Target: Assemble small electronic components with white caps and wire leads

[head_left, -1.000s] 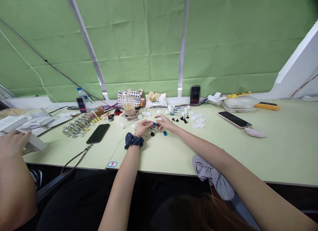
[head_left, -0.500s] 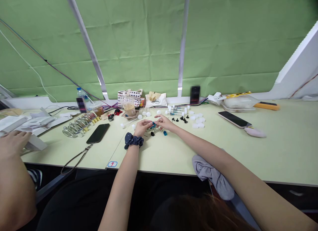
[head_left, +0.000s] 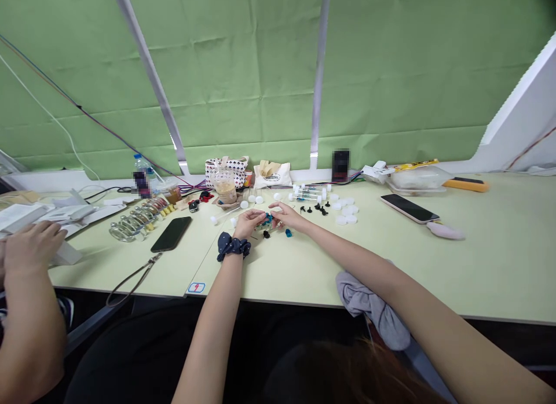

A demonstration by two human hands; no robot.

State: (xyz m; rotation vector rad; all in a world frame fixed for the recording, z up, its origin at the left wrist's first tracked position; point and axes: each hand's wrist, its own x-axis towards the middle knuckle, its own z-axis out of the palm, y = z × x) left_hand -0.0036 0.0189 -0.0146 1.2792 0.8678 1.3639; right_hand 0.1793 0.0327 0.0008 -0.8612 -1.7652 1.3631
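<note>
My left hand (head_left: 249, 223), with a dark dotted scrunchie (head_left: 233, 246) at its wrist, has its fingers pinched on a small blue piece (head_left: 267, 219). From the other side the fingers of my right hand (head_left: 288, 217) close on the same piece, whose exact kind is too small to make out. Just below the hands lie a small black part (head_left: 266, 235) and a loose blue piece (head_left: 289, 233). Beyond my right hand are several black pegs (head_left: 322, 209), round white caps (head_left: 346, 210) and clear tubes with white ends (head_left: 309, 193).
At left lies a black phone (head_left: 171, 234) with a strap, near ringed clear items (head_left: 138, 219). Another person's hand (head_left: 32, 248) rests on white boxes at far left. A drink cup (head_left: 225, 191) stands behind; a second phone (head_left: 409, 209) lies right.
My hands stay in nearly the same place, with small finger shifts around the blue piece. The other person's hand at far left has moved slightly rightward.
</note>
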